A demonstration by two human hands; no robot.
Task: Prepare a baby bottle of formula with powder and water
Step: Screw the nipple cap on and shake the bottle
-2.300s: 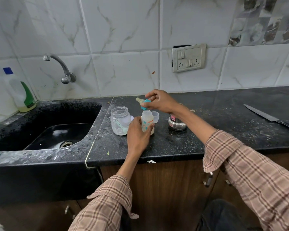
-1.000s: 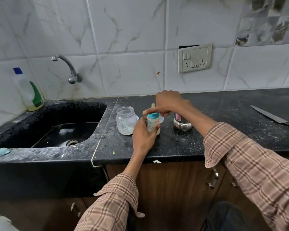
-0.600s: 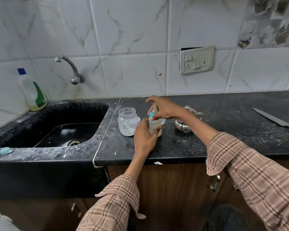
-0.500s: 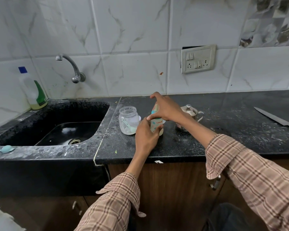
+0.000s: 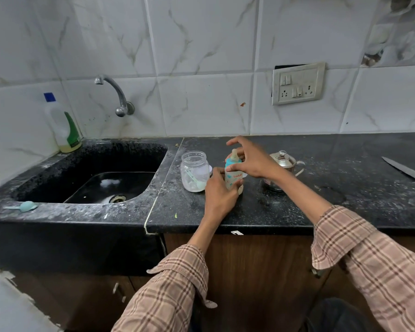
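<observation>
The baby bottle [image 5: 233, 179] stands upright on the black counter [image 5: 225, 212], pale with red print, a blue ring and a cream teat on top. My left hand [image 5: 219, 194] wraps its lower body from the front left. From the right, my right hand [image 5: 253, 159] reaches over the top; thumb and fingers are around the blue ring, with the index finger lifted above the teat. Just left of the bottle is a clear jar [image 5: 194, 171], open, with white powder residue and a scoop inside. A small steel lidded pot [image 5: 283, 164] stands behind my right wrist.
A black sink [image 5: 94, 178] fills the left, with a tap [image 5: 115, 92] above and a soap bottle [image 5: 62, 125] in its far corner. A blue scoop [image 5: 24, 206] lies on the sink's front rim. A knife [image 5: 407, 173] lies far right. Wall socket [image 5: 297, 83] is behind.
My right hand brought the teat with its blue ring down onto the bottle and has turned around it. My left hand has kept hold of the bottle. The camera shifted slightly.
</observation>
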